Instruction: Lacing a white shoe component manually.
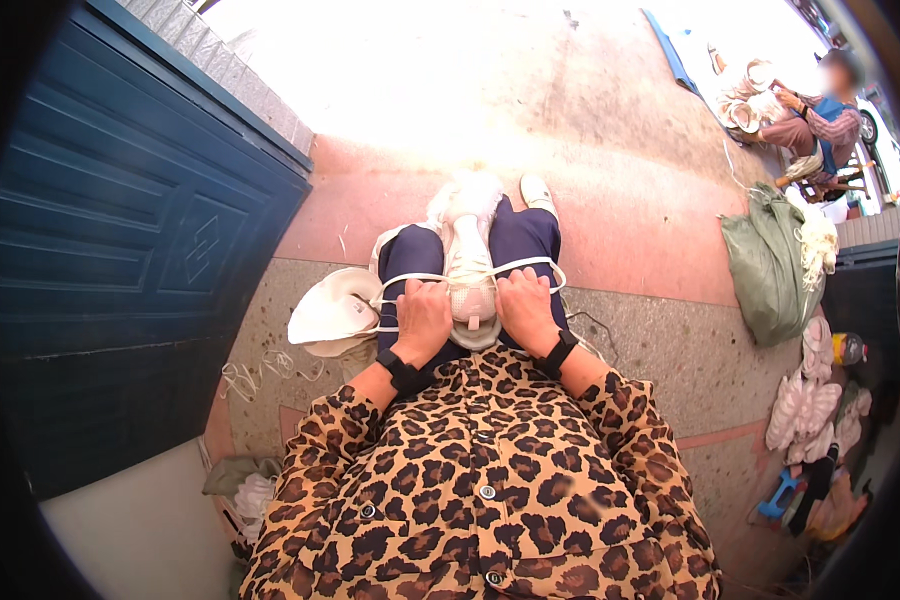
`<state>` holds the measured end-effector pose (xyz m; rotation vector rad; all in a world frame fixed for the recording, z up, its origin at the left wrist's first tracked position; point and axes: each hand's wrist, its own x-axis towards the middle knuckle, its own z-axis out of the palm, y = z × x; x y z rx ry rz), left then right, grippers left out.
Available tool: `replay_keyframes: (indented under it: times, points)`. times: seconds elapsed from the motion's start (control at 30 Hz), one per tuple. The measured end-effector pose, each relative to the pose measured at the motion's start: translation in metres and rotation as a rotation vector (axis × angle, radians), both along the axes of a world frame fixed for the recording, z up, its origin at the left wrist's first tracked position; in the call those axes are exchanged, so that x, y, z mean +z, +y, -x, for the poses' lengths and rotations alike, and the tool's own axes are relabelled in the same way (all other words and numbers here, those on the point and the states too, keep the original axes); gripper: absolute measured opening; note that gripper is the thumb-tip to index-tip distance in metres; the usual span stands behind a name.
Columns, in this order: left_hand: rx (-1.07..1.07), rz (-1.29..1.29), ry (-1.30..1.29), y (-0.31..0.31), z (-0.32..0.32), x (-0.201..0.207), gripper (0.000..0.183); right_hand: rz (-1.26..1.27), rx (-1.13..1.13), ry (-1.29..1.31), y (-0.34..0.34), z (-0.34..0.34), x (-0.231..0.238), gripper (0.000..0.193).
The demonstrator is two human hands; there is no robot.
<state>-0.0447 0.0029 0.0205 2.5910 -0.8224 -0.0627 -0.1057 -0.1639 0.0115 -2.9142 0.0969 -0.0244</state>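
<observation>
A white item with a pale pink mesh patch point(472, 303) lies between my thighs; its exact kind I cannot make out. My left hand point(424, 318) is closed in a fist just left of it, and my right hand point(526, 308) is closed just right of it. A white cord point(417, 276) crosses over the item, and each fist grips it. It loops out past my left hand, and a matching loop of cord point(558, 268) bends beyond my right hand. Beside my left thigh lies a white, cup-shaped piece point(335, 305).
A blue panelled door point(140, 230) stands on the left. At the far right another person point(830, 125) sits with several pale items. Nearer are a green sack point(765, 265), a pile of white cord point(818, 240) and pinkish-white pieces point(802, 410). Loose cord point(260, 375) lies on the floor at left.
</observation>
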Motion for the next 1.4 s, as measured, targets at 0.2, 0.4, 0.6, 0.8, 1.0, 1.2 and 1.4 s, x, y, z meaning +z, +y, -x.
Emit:
replay_keyframes:
  times: [0.2, 0.4, 0.6, 0.8, 1.0, 1.2, 1.4]
  points:
    - [-0.065, 0.154, 0.076, -0.010, -0.023, 0.021, 0.014, -0.294, -0.051, -0.130, -0.006, 0.004, -0.006, 0.008]
    - [-0.179, 0.077, 0.820, -0.089, -0.066, 0.014, 0.042, -0.362, -0.024, -0.185, 0.002, 0.001, -0.018, 0.014]
    - [-0.101, -0.067, 1.083, -0.104, -0.089, 0.013, 0.055, 0.015, 0.083, -0.166, 0.007, -0.004, 0.002, 0.019]
    - [0.122, 0.469, 1.348, -0.081, -0.107, 0.043, 0.049, -0.113, 0.347, -0.199, -0.013, -0.019, 0.000, 0.009]
    - [0.212, 0.407, 1.484, -0.092, -0.100, 0.035, 0.036, -0.925, 0.110, -0.728, -0.026, -0.025, 0.117, 0.006]
    - [0.046, -0.042, 1.061, -0.096, -0.069, 0.048, 0.041, -0.988, 0.026, -1.173, -0.072, -0.004, 0.197, 0.017]
    - [-0.061, 0.045, 0.712, -0.029, -0.076, 0.037, 0.044, -1.402, -0.137, -1.049, -0.078, -0.006, 0.201, 0.017]
